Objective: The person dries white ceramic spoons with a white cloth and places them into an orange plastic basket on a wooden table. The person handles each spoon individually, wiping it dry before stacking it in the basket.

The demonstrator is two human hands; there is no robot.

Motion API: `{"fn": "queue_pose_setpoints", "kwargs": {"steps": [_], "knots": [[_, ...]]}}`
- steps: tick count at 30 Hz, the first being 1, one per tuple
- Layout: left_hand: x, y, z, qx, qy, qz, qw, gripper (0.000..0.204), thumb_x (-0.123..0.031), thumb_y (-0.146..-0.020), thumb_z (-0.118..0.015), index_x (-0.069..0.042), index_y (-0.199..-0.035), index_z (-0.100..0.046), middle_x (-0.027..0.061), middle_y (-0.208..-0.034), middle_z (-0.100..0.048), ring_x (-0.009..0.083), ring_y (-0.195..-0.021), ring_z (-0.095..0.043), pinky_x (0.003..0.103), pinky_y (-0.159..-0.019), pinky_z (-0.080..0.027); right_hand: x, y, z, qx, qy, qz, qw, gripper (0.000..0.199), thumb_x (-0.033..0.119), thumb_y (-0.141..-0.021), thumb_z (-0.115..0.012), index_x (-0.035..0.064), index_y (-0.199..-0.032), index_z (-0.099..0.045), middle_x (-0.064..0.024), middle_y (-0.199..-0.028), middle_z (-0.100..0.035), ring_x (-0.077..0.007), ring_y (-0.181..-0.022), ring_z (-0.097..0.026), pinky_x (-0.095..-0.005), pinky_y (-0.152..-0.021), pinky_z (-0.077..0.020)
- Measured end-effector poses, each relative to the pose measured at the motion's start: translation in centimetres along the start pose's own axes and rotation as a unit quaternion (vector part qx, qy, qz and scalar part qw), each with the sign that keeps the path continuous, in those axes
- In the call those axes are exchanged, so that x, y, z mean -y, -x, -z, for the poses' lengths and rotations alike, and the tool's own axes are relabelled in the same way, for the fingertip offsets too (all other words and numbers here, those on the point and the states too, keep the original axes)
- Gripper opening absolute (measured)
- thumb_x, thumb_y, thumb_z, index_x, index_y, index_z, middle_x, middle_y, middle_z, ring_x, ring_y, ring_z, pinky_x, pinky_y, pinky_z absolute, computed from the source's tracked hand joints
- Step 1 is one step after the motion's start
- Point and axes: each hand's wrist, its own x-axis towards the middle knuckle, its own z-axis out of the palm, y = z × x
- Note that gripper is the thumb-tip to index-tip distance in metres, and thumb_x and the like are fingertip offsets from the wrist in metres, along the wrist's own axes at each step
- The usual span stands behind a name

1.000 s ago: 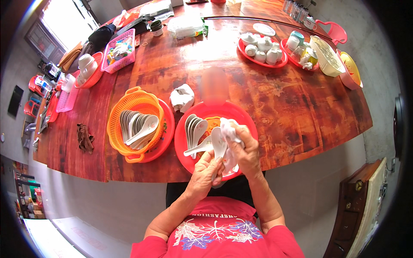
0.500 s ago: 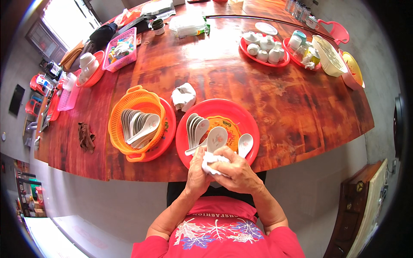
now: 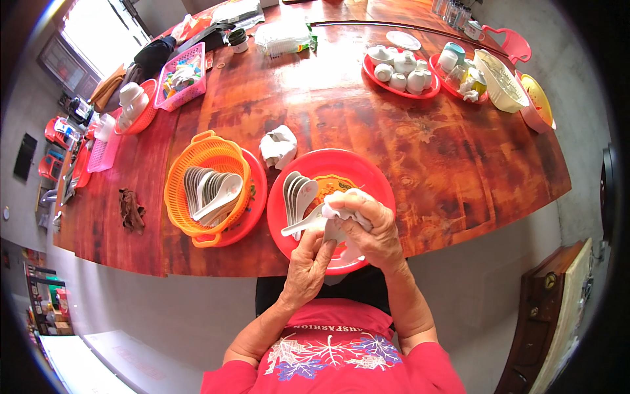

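Note:
My left hand [image 3: 307, 266] pinches a white soup spoon [image 3: 333, 232] low over the front of the red round tray [image 3: 387, 177]. A crumpled white cloth [image 3: 348, 209] is gripped in my right hand [image 3: 378, 235] and wraps the spoon's upper end, so much of the spoon is hidden. On the tray, several white spoons [image 3: 305, 197] lie nested at the left, their bowls toward the back. Another spoon's handle [image 3: 298, 228] points left beside my left fingertips; its bowl is behind my right hand. Left of the tray, an orange basket [image 3: 197, 154] holds a stack of spoons [image 3: 226, 190].
A crumpled white cloth [image 3: 278, 146] lies behind the trays, and a brown rag [image 3: 132, 210] far left. Red plates of white teapots and cups [image 3: 400, 72] stand at the back right, near a cream basket [image 3: 502, 82]. A pink basket [image 3: 180, 79] sits back left.
My right hand with the cloth has moved up and right over the tray, now covering the bowl of one spoon. My hands have spread slightly, showing the held spoon between them.

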Motion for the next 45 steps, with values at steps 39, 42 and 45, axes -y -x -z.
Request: {"fn": "queue_pose_setpoints", "kwargs": {"steps": [39,42,45], "knots": [[0.9,-0.8,-0.1,-0.047,0.147,-0.029,0.988,0.032,-0.015,-0.094,-0.055,-0.004,-0.116,-0.036,0.0134,-0.112,-0.057,0.0118,-0.096,-0.058,0.023,-0.081,-0.048,-1.0,2.0,-3.2,-0.100,-0.336,-0.204,0.914,0.044,0.039,-0.097,-0.044,-0.0004,-0.116,-0.052,-0.0082,-0.098,-0.063,-0.0132,-0.082,-0.061,-0.0281,-0.073,-0.0502],[1.1,-0.8,-0.3,-0.082,0.174,0.003,0.981,0.045,-0.009,-0.086,-0.062,-0.006,-0.122,-0.034,0.0126,-0.112,-0.058,0.0146,-0.097,-0.059,0.025,-0.083,-0.049,-1.5,2.8,-3.7,-0.098,-0.255,-0.179,0.945,0.034,0.025,-0.096,-0.051,0.0011,-0.121,-0.049,-0.0042,-0.105,-0.060,-0.0083,-0.092,-0.056,-0.0244,-0.078,-0.0471],[0.6,-0.2,-1.0,-0.077,0.155,-0.003,0.985,0.044,-0.012,-0.088,-0.060,-0.007,-0.123,-0.035,0.0120,-0.112,-0.058,0.0152,-0.098,-0.058,0.026,-0.083,-0.049,-1.6,2.3,-3.0,-0.089,-0.201,-0.157,0.963,0.027,0.015,-0.094,-0.054,0.0007,-0.117,-0.053,-0.0029,-0.103,-0.061,-0.0066,-0.091,-0.056,-0.0230,-0.078,-0.0471]]}}
